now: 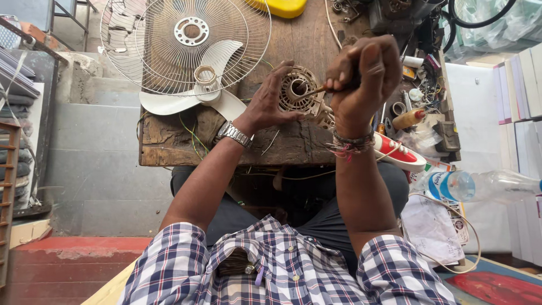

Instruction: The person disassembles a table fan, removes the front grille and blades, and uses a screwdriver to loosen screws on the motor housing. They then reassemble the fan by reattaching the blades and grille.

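This is a small repair workshop, the cramped kind where household appliances get fixed. A worn, scarred wooden workbench (pixel 169 141) fills the centre of the frame, with a wire fan guard (pixel 237 51) and loose fan blades (pixel 214 85) lying on it at upper left. Loose wires, tape rolls, a glue bottle (pixel 407 119) and small parts crowd the upper right (much of it too jumbled to tell apart). A bare fan motor housing (pixel 298 90) sits mid-bench.
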